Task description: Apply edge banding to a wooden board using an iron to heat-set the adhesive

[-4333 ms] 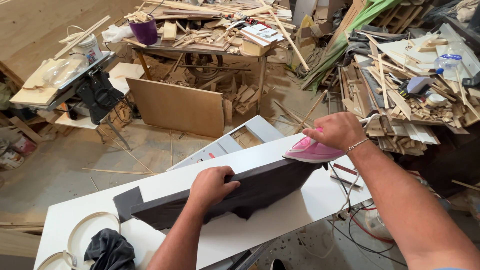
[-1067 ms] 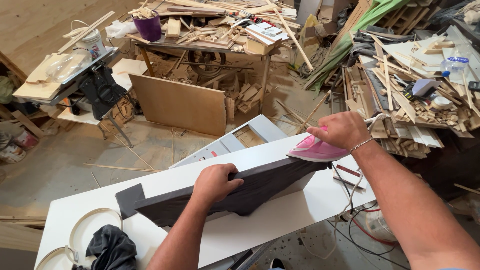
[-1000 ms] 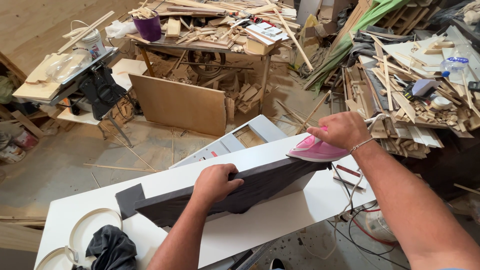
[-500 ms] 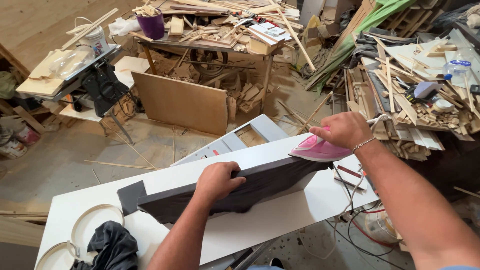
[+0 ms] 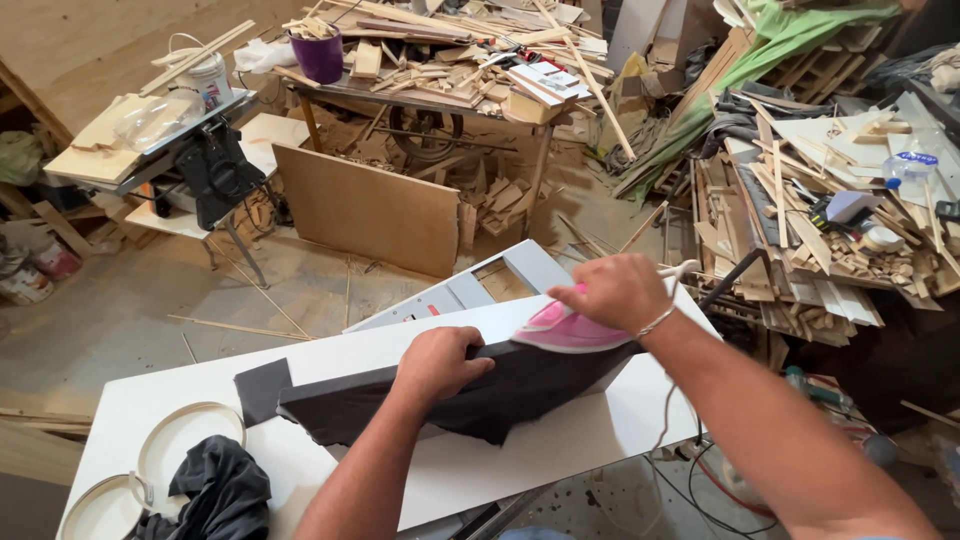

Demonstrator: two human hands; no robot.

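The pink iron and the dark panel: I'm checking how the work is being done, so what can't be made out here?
Head view only:
- Soleplate of the pink clothes iron: pressed face down on the dark fabric-covered panel, and the right hand covers the handle.
- Panel's top edge under the left hand: hidden by the palm.
- White round band rolls on the white table: partly covered by the black crumpled cloth and cut off by the frame's bottom edge.
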